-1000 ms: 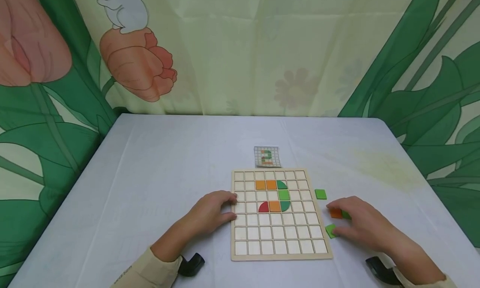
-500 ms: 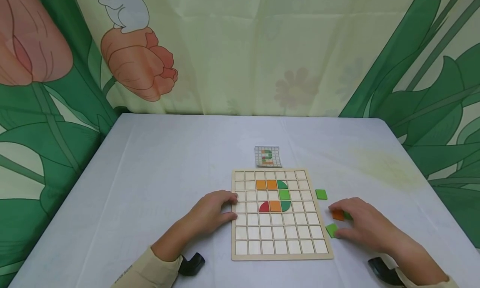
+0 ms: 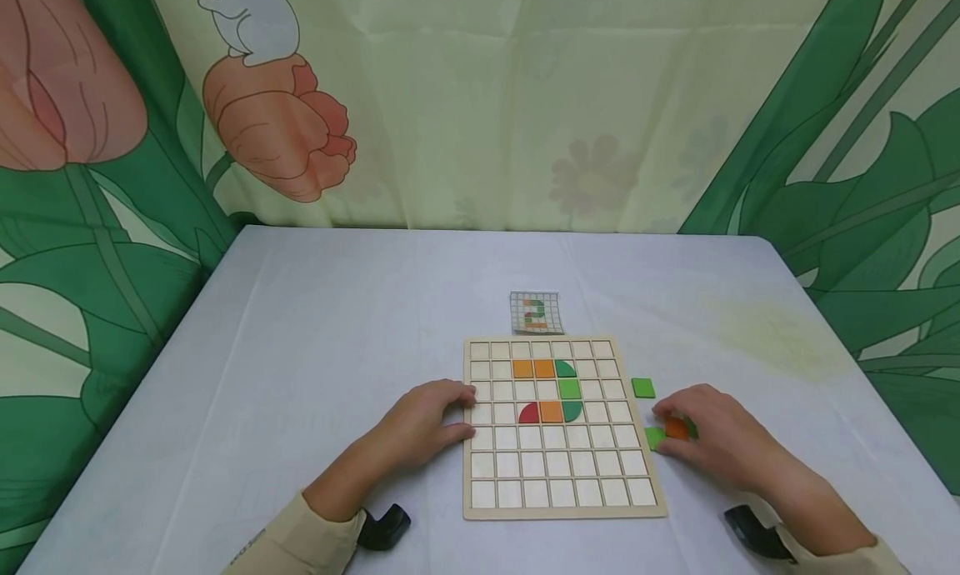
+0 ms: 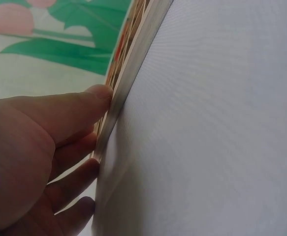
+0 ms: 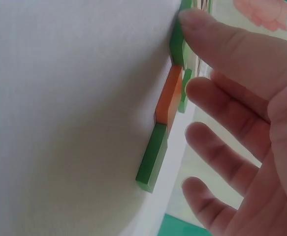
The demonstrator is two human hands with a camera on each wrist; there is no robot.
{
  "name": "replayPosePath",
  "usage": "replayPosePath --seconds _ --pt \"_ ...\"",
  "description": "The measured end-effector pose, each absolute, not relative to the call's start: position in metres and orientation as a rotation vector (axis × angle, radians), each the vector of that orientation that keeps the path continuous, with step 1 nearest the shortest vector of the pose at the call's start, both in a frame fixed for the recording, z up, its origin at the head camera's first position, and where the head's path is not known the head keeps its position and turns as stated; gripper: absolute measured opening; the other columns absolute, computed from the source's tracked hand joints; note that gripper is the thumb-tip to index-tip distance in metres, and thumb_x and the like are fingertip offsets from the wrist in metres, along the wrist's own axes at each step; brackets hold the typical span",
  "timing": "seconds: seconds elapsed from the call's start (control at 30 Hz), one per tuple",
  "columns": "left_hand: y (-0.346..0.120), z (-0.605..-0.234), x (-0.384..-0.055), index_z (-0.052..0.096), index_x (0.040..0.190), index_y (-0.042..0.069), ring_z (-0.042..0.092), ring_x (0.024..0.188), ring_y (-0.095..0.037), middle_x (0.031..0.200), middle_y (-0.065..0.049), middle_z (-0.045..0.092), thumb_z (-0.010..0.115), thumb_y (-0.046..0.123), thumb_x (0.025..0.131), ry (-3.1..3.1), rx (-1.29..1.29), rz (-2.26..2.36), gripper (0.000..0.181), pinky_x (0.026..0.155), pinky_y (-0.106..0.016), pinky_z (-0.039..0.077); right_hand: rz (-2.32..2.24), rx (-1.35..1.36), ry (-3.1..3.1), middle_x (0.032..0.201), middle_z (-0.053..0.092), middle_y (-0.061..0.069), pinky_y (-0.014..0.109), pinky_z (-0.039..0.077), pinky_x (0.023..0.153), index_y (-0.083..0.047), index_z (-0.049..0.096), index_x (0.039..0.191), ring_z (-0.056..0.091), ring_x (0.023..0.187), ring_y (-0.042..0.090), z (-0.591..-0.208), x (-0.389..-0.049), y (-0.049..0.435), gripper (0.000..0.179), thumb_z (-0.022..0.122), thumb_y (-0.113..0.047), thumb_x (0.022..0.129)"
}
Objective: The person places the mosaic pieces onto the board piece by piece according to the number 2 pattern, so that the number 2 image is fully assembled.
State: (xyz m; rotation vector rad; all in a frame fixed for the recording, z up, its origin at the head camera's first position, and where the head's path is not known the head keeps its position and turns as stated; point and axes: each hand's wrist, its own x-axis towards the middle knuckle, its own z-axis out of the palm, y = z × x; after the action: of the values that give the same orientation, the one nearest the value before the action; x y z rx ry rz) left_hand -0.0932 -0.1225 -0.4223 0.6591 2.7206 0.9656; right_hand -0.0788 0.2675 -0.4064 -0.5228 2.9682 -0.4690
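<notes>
A wooden grid board point(image 3: 562, 515) lies on the table, with orange, green and red tiles in some of its cells. My left hand point(image 3: 420, 421) is at its left edge; in the left wrist view the thumb point(image 4: 96, 98) touches the board's side. Beyond the right edge, my right hand point(image 3: 723, 442) hovers low over several loose tiles. Its thumb touches a light green tile point(image 3: 655, 439) close to the board, while its other fingers are spread apart. Beneath that hand are an orange tile point(image 3: 677, 427) and a partly hidden green tile point(image 5: 153, 157).
Another green square tile point(image 3: 642, 387) lies right of the board. A small pattern card point(image 3: 536, 312) sits just beyond the board's far edge. White cloth covers the table point(image 3: 337, 308), and a printed curtain point(image 3: 465, 100) hangs behind it.
My right hand has shifted slightly away and to the left. The light green tile under its thumb has slid the same way, nearer the orange tile. My left hand stays put.
</notes>
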Motion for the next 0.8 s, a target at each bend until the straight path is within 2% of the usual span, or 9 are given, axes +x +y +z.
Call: replayPosePath --seconds 0.17,0.4,0.8 --pt "-0.1221 -0.4219 -0.0932 0.068 0.115 0.007 0.057 0.123 -0.026 0.124 -0.005 0.066 0.079 0.013 0.087 2.722 0.655 0.961 0.031 0.105 -0.045 0.045 -0.450 -0.544 2.977 0.098 0.067 -0.003 0.049 0.051 0.084 -0.014 0.075 0.099 0.059 0.097 0.025 -0.4068 -0.0787 0.2651 0.028 0.088 -0.022 0.076" --pt "-0.1217 -0.4223 -0.0935 0.068 0.115 0.007 0.057 0.123 -0.026 0.124 -0.006 0.066 0.079 0.013 0.087 2.718 0.641 0.965 0.031 0.105 -0.045 0.045 -0.440 -0.560 2.975 0.098 0.068 -0.005 0.050 0.052 0.086 -0.016 0.076 0.100 0.060 0.097 0.024 -0.4083 -0.0754 0.2667 0.026 0.087 -0.023 0.078" --pt "-0.1220 -0.4208 -0.0931 0.068 0.115 0.006 0.057 0.124 -0.027 0.125 -0.006 0.065 0.079 0.013 0.087 2.709 0.647 0.972 0.030 0.106 -0.045 0.044 -0.464 -0.587 2.982 0.103 0.069 0.001 0.052 0.052 0.088 -0.010 0.074 0.105 0.062 0.102 0.030 -0.4078 -0.0747 0.2662 0.028 0.085 -0.013 0.079"
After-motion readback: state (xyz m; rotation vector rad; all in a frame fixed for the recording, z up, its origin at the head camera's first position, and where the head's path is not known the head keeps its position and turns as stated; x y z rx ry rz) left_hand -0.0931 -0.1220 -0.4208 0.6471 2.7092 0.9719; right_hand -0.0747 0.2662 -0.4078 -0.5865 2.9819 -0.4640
